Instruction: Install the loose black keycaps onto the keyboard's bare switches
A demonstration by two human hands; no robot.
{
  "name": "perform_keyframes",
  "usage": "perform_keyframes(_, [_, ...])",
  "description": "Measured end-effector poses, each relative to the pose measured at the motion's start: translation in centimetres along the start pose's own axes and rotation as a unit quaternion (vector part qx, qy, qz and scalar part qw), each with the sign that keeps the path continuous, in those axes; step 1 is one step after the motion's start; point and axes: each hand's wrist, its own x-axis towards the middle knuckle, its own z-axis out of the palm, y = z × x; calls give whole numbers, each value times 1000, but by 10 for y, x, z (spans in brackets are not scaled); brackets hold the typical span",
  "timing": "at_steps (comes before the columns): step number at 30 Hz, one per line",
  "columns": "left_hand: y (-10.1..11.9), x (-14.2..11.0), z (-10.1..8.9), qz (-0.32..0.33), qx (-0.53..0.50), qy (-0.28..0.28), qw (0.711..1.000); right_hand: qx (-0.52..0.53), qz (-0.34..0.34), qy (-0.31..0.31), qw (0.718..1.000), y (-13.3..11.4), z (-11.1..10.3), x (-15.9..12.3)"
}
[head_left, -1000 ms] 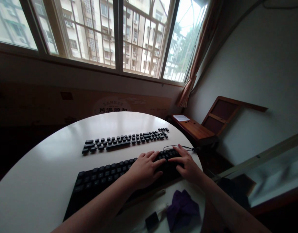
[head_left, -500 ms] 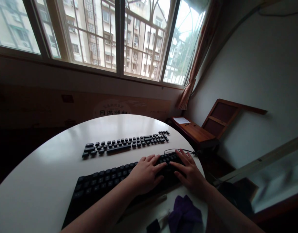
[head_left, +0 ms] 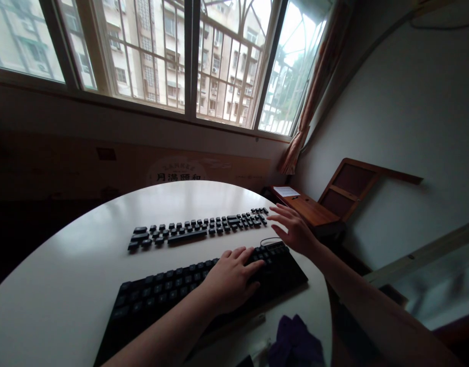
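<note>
Keyboard (head_left: 173, 285) is lying on the near part of the table (head_left: 66, 275), its 3 o'clock end pointing toward the table's curved edge. Reading the clock from the keyboard's middle, with the window (head_left: 190, 61) standing at 12, the loose keycaps (head_left: 187, 236) are lying in rows at 12 too. The left hand (head_left: 233, 278) is resting on the keyboard's 3 o'clock half, fingers apart, clamping nothing. The right hand (head_left: 294, 230) is hovering at 2 o'clock, just beside the end of the loose rows, its fingers also standing apart; whether a fingertip is touching a keycap is remaining unclear.

The right hand is sitting so near the small end keycaps that a stray brush could be scattering them or upsetting their order. The table's edge is passing close by there, so a flicked keycap could be dropping off. Uneven weight from the left hand could be making the keyboard slide. The cable (head_left: 270, 238), looping at 2 o'clock near the right hand, could be catching a finger and tugging the keyboard askew.

As for containers, only the keyboard's black case is serving as one, holding keys in rows. The loose keycaps are lying directly on the table, and a purple cloth (head_left: 295, 344) is lying crumpled at 4 o'clock.
</note>
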Motion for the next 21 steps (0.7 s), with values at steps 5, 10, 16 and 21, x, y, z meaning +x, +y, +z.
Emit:
perform_keyframes(5, [0, -1, 1, -2, -11, 0, 1000, -31, 73, -143, 987, 68, 48, 73])
perform_keyframes(10, [-1, -2, 3, -3, -15, -1, 1000, -36, 86, -225, 970, 98, 84, 105])
perform_keyframes(16, [0, -2, 2, 1, -17, 0, 1000, -49, 87, -269, 958, 97, 100, 117])
perform_keyframes(21, [-1, -2, 3, 6, -15, 2, 1000, -37, 74, -226, 971, 85, 102, 117])
